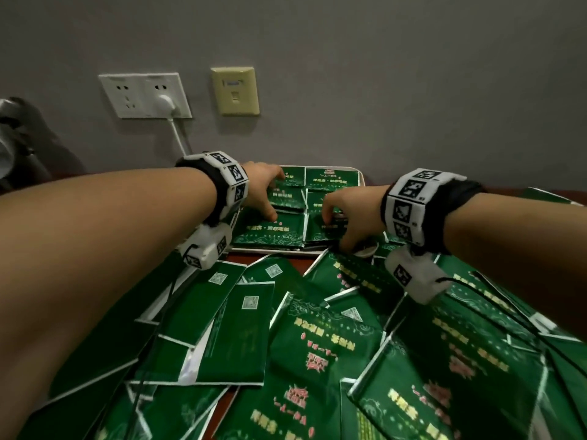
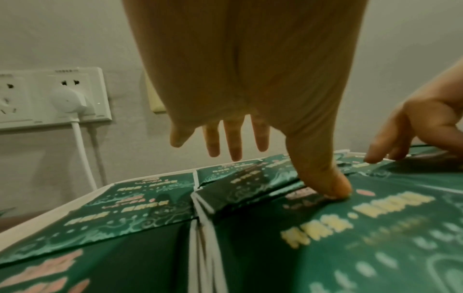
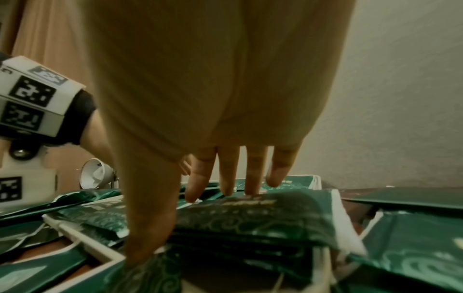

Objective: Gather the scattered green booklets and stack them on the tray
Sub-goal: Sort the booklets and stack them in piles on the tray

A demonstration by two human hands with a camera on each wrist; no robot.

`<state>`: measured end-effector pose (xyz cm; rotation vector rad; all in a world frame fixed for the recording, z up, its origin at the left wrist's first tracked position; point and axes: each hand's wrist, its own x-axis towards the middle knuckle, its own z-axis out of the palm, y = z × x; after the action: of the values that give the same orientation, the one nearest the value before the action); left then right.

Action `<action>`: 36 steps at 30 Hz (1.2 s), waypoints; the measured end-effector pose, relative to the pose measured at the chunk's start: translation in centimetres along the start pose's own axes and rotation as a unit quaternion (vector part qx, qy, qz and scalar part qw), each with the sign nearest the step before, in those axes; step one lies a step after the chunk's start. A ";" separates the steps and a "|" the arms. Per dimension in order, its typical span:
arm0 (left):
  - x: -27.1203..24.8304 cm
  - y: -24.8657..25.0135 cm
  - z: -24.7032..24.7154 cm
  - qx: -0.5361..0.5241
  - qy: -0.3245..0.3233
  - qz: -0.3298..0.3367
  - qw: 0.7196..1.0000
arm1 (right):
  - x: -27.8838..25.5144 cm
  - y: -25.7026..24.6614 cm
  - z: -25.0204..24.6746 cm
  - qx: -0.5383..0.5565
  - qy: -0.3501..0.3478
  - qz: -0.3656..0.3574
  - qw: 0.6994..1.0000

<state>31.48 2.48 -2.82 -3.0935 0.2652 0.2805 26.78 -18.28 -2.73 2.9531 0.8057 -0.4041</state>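
Pressing down, our left hand (image 1: 265,192) and right hand (image 1: 346,214) rest straight-fingered, grasping nothing, on green booklets (image 1: 273,228) stacked in the white tray (image 1: 276,250), long axes running left-right.

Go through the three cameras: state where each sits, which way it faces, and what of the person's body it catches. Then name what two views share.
Head: on the head, facing forward and down at the tray and the wall; both forearms, left hand and right hand show.
Left wrist: along the left hand, thumb pressing a booklet; right hand's fingers at the edge.
Right wrist: along the right hand over the stacked booklets.
Shared: head and left wrist both show the wall socket.
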 end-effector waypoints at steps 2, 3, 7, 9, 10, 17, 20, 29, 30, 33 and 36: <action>-0.3 -0.2 0.0 -0.002 -0.020 -0.006 1.000 | 0.0 -0.2 0.0 0.008 0.009 0.000 1.000; -0.6 -0.3 -0.1 0.005 -0.017 -0.008 1.000 | -0.2 -0.3 -0.1 0.012 0.022 0.001 1.000; -2.9 -0.1 -1.3 0.058 0.048 -0.015 0.997 | -1.8 -1.3 -0.6 0.029 0.059 -0.005 0.998; -5.0 0.7 -1.7 0.075 0.047 -0.002 0.996 | -3.3 -2.5 -0.6 0.040 0.036 -0.017 0.998; -6.3 1.2 -1.7 0.079 0.039 0.009 0.996 | -4.2 -3.3 -0.5 0.038 0.018 -0.023 0.999; -17.9 4.7 1.4 0.047 -0.039 0.033 0.998 | -9.7 -9.1 3.6 -0.010 -0.101 -0.031 0.994; -22.8 5.3 4.2 0.051 -0.077 0.007 0.996 | -11.5 -10.7 5.2 -0.030 -0.070 -0.038 0.996; -32.2 6.8 5.9 -0.028 0.038 -0.045 0.998 | -18.2 -13.1 -1.1 0.012 0.109 0.080 0.991; -32.7 7.0 5.3 -0.066 0.049 -0.063 0.995 | -18.8 -13.4 -1.9 0.044 0.131 0.089 0.986; -33.0 7.3 4.1 -0.252 0.064 -0.139 0.956 | -20.8 -15.0 -2.8 0.104 0.143 0.071 0.982; -33.4 7.8 3.9 -0.443 0.075 -0.139 0.883 | -22.0 -17.4 -2.0 0.126 0.103 0.022 0.986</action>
<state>-2.89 0.51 -0.70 -3.9841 -0.4515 0.1820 0.16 -13.87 5.29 3.2853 0.7567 -0.2130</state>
